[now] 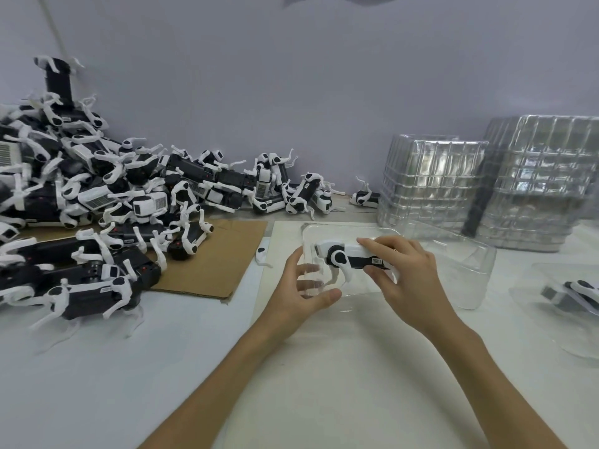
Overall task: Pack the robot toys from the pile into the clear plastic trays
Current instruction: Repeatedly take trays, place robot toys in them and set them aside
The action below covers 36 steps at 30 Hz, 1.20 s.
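Robot toys too many to be counted are heaped in the pile [97, 196] at left. Two tray stacks [431, 183] are seen upper right, one cardboard sheet [220, 254] centre-left, and one held toy [353, 257] in one open tray [470, 273] at centre.

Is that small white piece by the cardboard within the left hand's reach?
Probably yes: the left hand grips the clear tray's edge, but the small white piece lies just beside it, with nothing between them.

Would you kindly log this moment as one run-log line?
step: seating toy in tray | left hand: holds tray edge | right hand: grips toy in tray | pile: large, at left | spare trays: stacked at right
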Tool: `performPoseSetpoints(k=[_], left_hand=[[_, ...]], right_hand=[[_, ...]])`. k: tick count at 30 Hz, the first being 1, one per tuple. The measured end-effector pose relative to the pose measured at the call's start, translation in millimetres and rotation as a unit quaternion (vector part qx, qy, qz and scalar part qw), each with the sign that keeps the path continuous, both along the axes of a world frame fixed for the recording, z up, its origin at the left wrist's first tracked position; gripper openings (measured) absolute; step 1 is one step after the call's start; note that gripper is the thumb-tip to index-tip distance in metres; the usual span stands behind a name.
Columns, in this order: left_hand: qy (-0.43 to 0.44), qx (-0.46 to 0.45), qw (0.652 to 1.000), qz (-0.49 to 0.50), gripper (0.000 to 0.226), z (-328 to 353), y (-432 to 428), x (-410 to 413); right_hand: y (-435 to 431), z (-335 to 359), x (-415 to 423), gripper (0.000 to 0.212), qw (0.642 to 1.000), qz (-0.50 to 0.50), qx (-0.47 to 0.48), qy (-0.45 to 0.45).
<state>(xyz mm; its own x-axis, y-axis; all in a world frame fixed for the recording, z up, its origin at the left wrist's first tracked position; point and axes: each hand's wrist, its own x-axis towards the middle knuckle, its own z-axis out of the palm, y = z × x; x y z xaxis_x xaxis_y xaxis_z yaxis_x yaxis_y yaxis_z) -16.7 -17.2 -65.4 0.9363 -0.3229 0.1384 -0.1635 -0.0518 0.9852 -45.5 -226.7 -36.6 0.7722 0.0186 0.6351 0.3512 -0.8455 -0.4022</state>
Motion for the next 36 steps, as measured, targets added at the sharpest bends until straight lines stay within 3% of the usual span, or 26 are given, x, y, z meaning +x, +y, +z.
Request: performPoseSetpoints(k=[4, 7, 9, 11, 14, 17, 22, 26, 28, 31, 36], left_hand=[[-0.021, -0.011, 1.000, 0.004, 0.083, 0.1, 1.2, -0.1], [-0.030, -0.014, 0.999, 0.022, 0.085, 1.2, 1.8, 1.3], [-0.031, 0.000, 0.999, 0.026, 0.091, 1.1, 2.2, 2.2], [-0.023, 0.009, 0.999, 0.027, 0.098, -0.3, 2.8, 4.3], [-0.008, 0.007, 0.999, 0.031, 0.098, 0.8, 3.8, 5.6], [-0.004, 0.015, 0.999, 0.040, 0.094, 0.6, 4.3, 6.5], [0.007, 0.003, 0.999, 0.053, 0.081, -2.9, 8.7, 12.9], [-0.001, 0.003, 0.998, 0.066, 0.054, -9.3, 8.6, 17.0], [-0.004, 0.003, 0.998, 0.062, 0.056, -11.0, 7.9, 17.8], [-0.006, -0.008, 0.998, 0.055, 0.066, -7.6, 6.8, 15.2], [-0.012, -0.045, 0.996, 0.073, 0.074, 1.1, 9.2, 10.4]], right_hand=[[7.2, 0.4, -1.3, 0.047, 0.998, -0.020, 0.019, -0.048], [7.4, 3.0, -1.1, 0.062, 0.994, -0.066, 0.062, -0.055], [3.2, 5.9, -0.7, 0.072, 0.983, -0.038, 0.178, 0.015], [-5.3, 8.8, 0.6, 0.072, 0.949, 0.003, 0.304, 0.090], [-18.5, 6.2, 3.9, 0.068, 0.903, 0.031, 0.384, 0.190], [-20.9, -2.5, 8.2, 0.068, 0.878, 0.063, 0.395, 0.263], [-25.8, -6.8, 14.7, 0.048, 0.863, 0.082, 0.417, 0.273], [-26.8, -11.8, 12.8, 0.068, 0.861, 0.102, 0.411, 0.282], [-24.7, -14.6, 13.5, 0.073, 0.861, 0.100, 0.427, 0.258], [-21.9, -15.2, 13.6, 0.062, 0.860, 0.118, 0.435, 0.238], [-12.5, -11.8, 11.4, 0.066, 0.899, 0.080, 0.397, 0.169]])
